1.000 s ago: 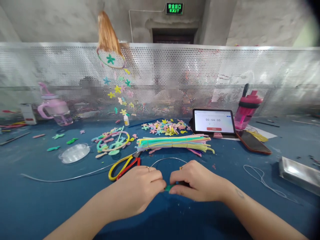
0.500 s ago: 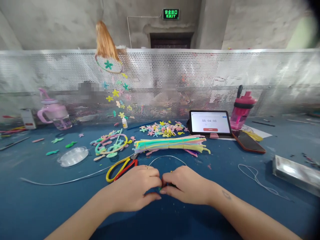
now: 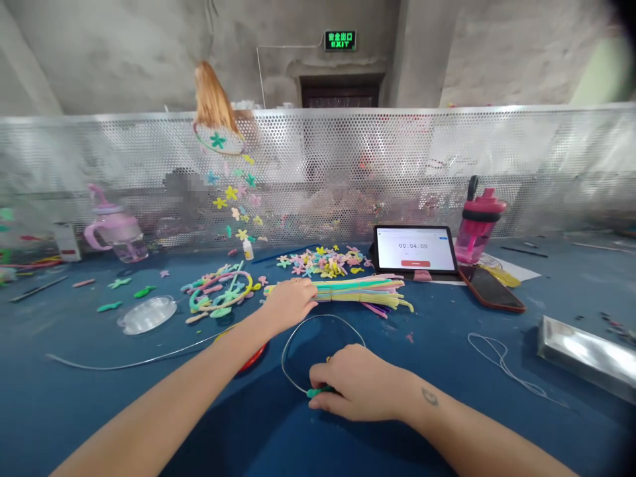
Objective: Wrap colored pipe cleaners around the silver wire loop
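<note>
My right hand [image 3: 355, 384] is closed near the front of the blue table, pinching a small green fuzzy piece [image 3: 314, 393] that sits on a wire ring [image 3: 284, 351]. The ring arcs up and round behind that hand. Farther back, my left hand [image 3: 291, 303] reaches to the left end of a bundle of pastel pipe cleaners [image 3: 358, 289]. Its fingers are bent against the bundle; whether they grip any stem is unclear. Under my left forearm lie pliers with red and yellow handles [image 3: 253, 359], mostly hidden.
Small fuzzy flowers [image 3: 328, 262] are heaped behind the bundle. A decorated hoop [image 3: 218, 308] and clear dish [image 3: 149, 315] lie left. To the right are a tablet [image 3: 415, 250], phone [image 3: 491, 288], pink bottle [image 3: 479, 225], looped cord [image 3: 501, 361] and metal box [image 3: 586, 354].
My left hand has left my right hand and moved up to the pipe cleaner bundle. My right hand has moved slightly down, and more of the wire ring and green piece shows.
</note>
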Available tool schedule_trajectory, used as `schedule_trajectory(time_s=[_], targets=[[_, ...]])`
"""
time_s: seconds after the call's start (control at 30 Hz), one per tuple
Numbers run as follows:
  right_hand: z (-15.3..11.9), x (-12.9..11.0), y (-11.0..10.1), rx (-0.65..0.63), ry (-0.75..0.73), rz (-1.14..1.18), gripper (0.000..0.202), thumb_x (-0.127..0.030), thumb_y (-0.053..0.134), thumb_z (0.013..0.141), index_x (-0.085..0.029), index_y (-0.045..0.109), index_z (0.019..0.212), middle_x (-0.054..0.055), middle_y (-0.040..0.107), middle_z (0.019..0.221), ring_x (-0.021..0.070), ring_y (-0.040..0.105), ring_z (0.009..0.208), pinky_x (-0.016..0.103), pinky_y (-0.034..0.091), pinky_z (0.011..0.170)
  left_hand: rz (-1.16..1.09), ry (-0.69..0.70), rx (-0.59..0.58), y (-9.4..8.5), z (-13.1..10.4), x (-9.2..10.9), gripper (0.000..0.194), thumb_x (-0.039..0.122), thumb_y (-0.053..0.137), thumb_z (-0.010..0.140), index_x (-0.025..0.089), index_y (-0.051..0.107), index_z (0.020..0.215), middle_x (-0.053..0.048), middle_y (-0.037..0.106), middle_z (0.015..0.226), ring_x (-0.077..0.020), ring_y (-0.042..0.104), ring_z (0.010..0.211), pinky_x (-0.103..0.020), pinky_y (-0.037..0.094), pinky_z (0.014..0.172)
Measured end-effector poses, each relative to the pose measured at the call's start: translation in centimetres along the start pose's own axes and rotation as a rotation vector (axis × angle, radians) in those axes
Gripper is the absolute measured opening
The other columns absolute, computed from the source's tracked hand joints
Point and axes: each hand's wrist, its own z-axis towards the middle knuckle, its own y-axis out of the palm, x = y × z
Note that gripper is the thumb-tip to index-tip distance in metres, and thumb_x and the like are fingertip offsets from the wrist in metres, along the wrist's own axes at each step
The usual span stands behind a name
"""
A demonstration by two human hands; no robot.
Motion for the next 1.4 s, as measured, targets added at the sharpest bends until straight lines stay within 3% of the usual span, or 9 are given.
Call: schedule_trajectory(time_s=[0.2, 0.4, 0.7, 0.83, 1.0, 1.17, 1.3, 1.4], targets=[[-0.1, 0.0, -0.1, -0.024, 0.0, -0.008, 0.032, -0.047, 0.04, 0.09, -0.023, 0.061, 0.092, 0.003, 0.069, 0.078, 0.0203, 0.065, 0.071, 0.025, 0.036, 0.056, 0.024, -0.011, 0.07, 2.3, 0.3, 1.0, 0.015, 0.018, 0.043, 0.088, 0.014, 0.057, 0.088, -0.009, 0.055, 0.091, -0.021, 0.054, 0.087, -0.032, 0.044, 0.076], [0.1, -0.3, 0.0, -0.027, 0.006, -0.001, 0.033, -0.047, 0.039, 0.091, -0.022, 0.061, 0.093, 0.003, 0.069, 0.079, 0.0212, 0.065, 0.073, 0.026, 0.035, 0.057, -0.16, -0.031, 0.072, 2.0, -0.5, 0.8, 0.017, 0.018, 0.038, 0.088, 0.014, 0.054, 0.086, -0.01, 0.052, 0.092, -0.0222, 0.051, 0.086, -0.035, 0.042, 0.078], [0.3, -0.8, -0.7, 0.044, 0.077, 0.055, 0.026, -0.039, 0.042, 0.091, -0.021, 0.059, 0.086, 0.002, 0.065, 0.073, 0.018, 0.061, 0.069, 0.024, 0.032, 0.058, -0.784, -0.138, 0.068, -0.1, -2.3, -2.2, 0.016, 0.025, 0.046, 0.076, 0.017, 0.045, 0.062, 0.001, 0.048, 0.067, -0.0126, 0.044, 0.06, -0.025, 0.038, 0.061], [0.6, -0.5, -0.7, 0.121, 0.132, 0.111, 0.026, -0.036, 0.041, 0.092, -0.02, 0.059, 0.083, 0.001, 0.064, 0.07, 0.0159, 0.059, 0.068, 0.023, 0.032, 0.058, -1.109, -0.271, 0.199, -0.4, -2.4, -3.4, 0.02, 0.03, 0.041, 0.079, 0.017, 0.041, 0.064, 0.001, 0.044, 0.066, -0.0125, 0.045, 0.063, -0.025, 0.04, 0.061], [0.8, 1.6, -0.2, 0.159, 0.214, 0.294, 0.026, -0.035, 0.044, 0.091, -0.018, 0.058, 0.076, -0.002, 0.062, 0.064, 0.0111, 0.057, 0.058, 0.019, 0.033, 0.053, -1.393, -0.374, 0.369, -1.1, -2.1, -3.1, 0.026, 0.033, 0.047, 0.078, 0.018, 0.033, 0.061, 0.004, 0.032, 0.061, -0.0086, 0.036, 0.055, -0.021, 0.037, 0.056], [1.1, 3.4, 0.3, 0.211, 0.277, 0.339, 0.025, -0.032, 0.046, 0.09, -0.017, 0.059, 0.076, -0.002, 0.062, 0.064, 0.0109, 0.057, 0.057, 0.02, 0.038, 0.055, -1.531, -0.41, 0.221, -1.3, -2.4, -2.6, 0.04, 0.043, 0.056, 0.08, 0.018, 0.034, 0.058, 0.008, 0.018, 0.05, -0.0051, 0.019, 0.041, -0.019, 0.024, 0.041], [1.5, 3.3, 0.5, 0.319, 0.291, 0.262, 0.019, -0.03, 0.051, 0.087, -0.017, 0.063, 0.08, 0.005, 0.06, 0.092, 0.0177, 0.056, 0.085, 0.03, 0.04, 0.08, -1.565, -0.41, 0.073, -1.4, -2.8, -2.8, 0.047, 0.045, 0.064, 0.075, 0.018, 0.033, 0.052, 0.009, 0.02, 0.045, -0.0038, 0.022, 0.038, -0.019, 0.022, 0.039], [1.6, 3.3, 0.7, 0.421, 0.27, 0.181, 0.018, -0.03, 0.053, 0.086, -0.018, 0.064, 0.078, 0.008, 0.052, 0.111, 0.0224, 0.049, 0.106, 0.037, 0.035, 0.094, -1.564, -0.437, 0.047, -1.4, -2.9, -2.9, 0.043, 0.046, 0.061, 0.078, 0.016, 0.042, 0.053, 0.006, 0.032, 0.043, -0.0047, 0.03, 0.037, -0.02, 0.024, 0.038]])
